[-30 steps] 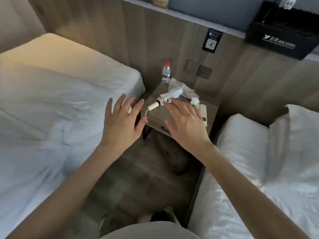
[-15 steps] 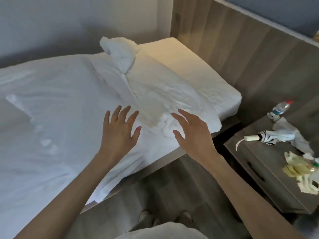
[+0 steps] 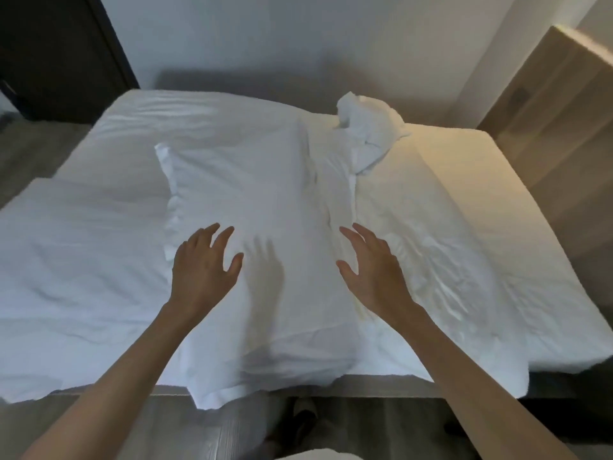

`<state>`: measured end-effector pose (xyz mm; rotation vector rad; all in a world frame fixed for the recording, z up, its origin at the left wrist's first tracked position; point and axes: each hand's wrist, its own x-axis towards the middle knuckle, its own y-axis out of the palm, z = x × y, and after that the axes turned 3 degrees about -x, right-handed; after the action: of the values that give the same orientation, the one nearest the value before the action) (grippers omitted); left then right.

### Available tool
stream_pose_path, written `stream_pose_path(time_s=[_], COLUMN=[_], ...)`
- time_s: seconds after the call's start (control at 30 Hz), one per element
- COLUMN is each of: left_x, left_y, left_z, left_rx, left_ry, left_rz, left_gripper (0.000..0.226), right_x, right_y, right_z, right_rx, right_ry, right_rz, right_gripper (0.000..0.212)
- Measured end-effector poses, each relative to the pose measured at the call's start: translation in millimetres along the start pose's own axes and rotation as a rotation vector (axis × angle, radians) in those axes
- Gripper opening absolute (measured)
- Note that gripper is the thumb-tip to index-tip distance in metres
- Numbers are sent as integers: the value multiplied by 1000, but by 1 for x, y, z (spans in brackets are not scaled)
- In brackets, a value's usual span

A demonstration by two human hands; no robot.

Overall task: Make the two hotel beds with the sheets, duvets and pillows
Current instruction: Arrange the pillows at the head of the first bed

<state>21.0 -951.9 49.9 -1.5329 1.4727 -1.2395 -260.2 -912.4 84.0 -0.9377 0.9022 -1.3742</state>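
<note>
One bed (image 3: 517, 207) fills the view, seen from its long side. A rumpled white duvet (image 3: 99, 254) lies across it, its edge hanging over the near side. A crumpled white bundle of linen (image 3: 368, 131) sits near the far edge, with a twisted strip running down toward me. My left hand (image 3: 204, 265) hovers over the duvet with its fingers spread, holding nothing. My right hand (image 3: 373, 267) hovers beside the strip, fingers straight, also holding nothing. The second bed and any pillows are out of view.
A wooden headboard panel (image 3: 550, 104) stands at the right end of the bed. A dark door (image 3: 56, 51) is at the far left. Grey wood floor (image 3: 232, 429) runs along the near side, where my feet show.
My view has swung left, from the nightstand between the beds to the left bed seen squarely. Both hands stayed raised and spread in front of me, now over the duvet.
</note>
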Motion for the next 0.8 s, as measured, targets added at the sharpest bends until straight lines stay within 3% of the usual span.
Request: stream_pose_path(time_s=[0.23, 0.43, 0.63, 0.8], left_x=[43, 84, 122, 138], left_y=[22, 58, 111, 144], left_z=[27, 69, 120, 156], left_rx=[-98, -302, -533, -640], left_ry=[-309, -502, -827, -843], left_rz=[35, 120, 233, 217], left_gripper=[58, 62, 90, 117], right_x=[108, 184, 240, 262], right_y=[23, 70, 134, 172], right_z=[-10, -9, -12, -15], right_rx=[74, 276, 386, 468], right_ry=[-17, 212, 383, 501], right_rz=[120, 287, 339, 334], right_gripper=[64, 76, 94, 113])
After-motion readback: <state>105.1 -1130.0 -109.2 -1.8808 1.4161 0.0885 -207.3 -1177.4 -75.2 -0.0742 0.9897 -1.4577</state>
